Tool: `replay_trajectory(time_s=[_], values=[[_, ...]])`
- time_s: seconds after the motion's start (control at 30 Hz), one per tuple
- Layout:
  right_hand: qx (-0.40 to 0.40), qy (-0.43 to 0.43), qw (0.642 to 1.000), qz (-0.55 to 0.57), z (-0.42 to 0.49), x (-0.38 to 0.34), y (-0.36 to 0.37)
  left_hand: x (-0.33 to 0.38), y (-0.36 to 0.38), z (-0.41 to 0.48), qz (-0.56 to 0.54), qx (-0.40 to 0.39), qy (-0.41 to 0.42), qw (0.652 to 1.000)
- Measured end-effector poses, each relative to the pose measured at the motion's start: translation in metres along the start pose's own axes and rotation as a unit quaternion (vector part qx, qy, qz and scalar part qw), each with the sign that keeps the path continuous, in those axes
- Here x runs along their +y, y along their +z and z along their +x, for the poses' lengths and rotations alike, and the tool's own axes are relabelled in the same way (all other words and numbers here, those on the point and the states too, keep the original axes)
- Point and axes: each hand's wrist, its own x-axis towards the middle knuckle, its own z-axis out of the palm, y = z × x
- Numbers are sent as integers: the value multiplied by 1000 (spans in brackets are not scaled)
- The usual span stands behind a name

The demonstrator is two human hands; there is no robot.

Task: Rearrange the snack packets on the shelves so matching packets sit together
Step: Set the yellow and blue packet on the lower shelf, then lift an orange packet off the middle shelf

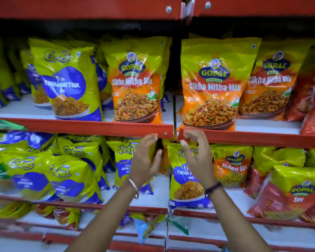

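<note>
From the head camera, both hands are raised just below the red shelf lip (102,127) that divides the upper row from the middle one. The left hand (145,160) and the right hand (195,157) face each other with fingers spread and curled, grasping nothing. Above that lip, three orange Gopal Tikha Mitha Mix packets (210,84) stand side by side, so that group looks sorted, with a blue-and-green Tikha Mitha packet (67,82) to their left. Below the lip, a lone blue-and-green Gokul Tikha packet (185,179) sits behind the right hand, beside an orange Nylon Sev packet (232,166); it probably belongs elsewhere, so work remains.
</note>
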Motion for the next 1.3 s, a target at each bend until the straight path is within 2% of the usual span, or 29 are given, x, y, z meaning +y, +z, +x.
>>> replay_trajectory(time_s=[0.1,0.2,0.27,0.33,0.37,0.47,0.53,0.63,0.73,0.93,1.13,1.3], values=[[29,-33,999,22,43,-26,19,-4,-35,49,21,96,3,995],[23,4,998,56,78,-34,45,-28,-62,89,-3,130,-81,988],[-16,75,994,72,95,-35,62,-48,-74,111,-25,107,-174,979],[-51,136,988,60,107,-35,77,-59,-83,122,-62,39,-267,961],[-65,159,983,60,111,-36,83,-61,-86,124,-74,-9,-286,955],[-97,187,975,65,119,-37,96,-69,-90,122,-80,-122,-276,950],[-94,184,977,59,121,-37,99,-74,-93,127,-93,-139,-289,943],[-67,160,983,64,118,-36,101,-78,-98,131,-109,-114,-305,939],[-44,133,988,67,109,-33,98,-73,-100,120,-150,-54,-274,949],[-8,63,988,143,83,-51,74,-31,-97,98,-229,51,-217,948],[27,51,978,202,55,-64,15,37,-89,83,-258,57,-183,947],[45,70,975,208,31,-45,-40,82,-53,61,-271,46,-215,937]])
